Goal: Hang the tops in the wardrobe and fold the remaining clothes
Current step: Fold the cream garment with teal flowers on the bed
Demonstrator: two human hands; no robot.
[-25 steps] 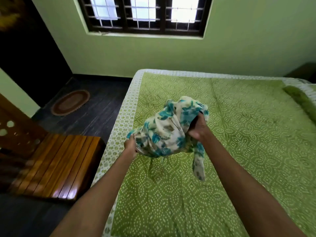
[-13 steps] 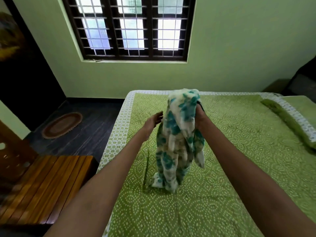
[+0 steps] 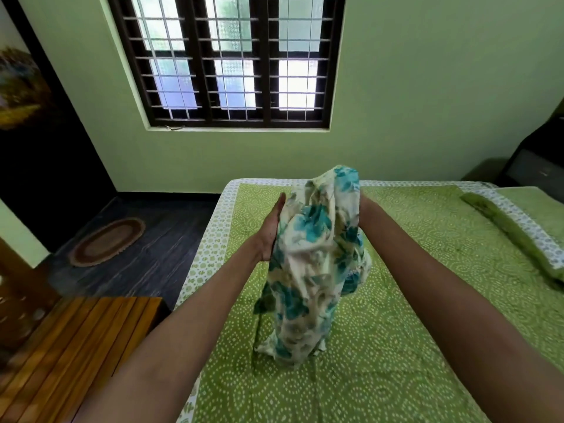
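Head view: right hand (image 3: pixel 364 206) grip unclear (hidden); left hand (image 3: pixel 272 230) flat against crumpled floral garment (image 3: pixel 314 270).

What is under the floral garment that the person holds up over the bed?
Under the floral garment lies the green dotted bedsheet; the garment's lower end seems to touch it. The patch directly beneath is covered, and the right hand is mostly hidden behind the cloth.

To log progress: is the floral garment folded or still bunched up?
Bunched, not folded: the floral garment hangs crumpled between the left hand and right hand above the bed.
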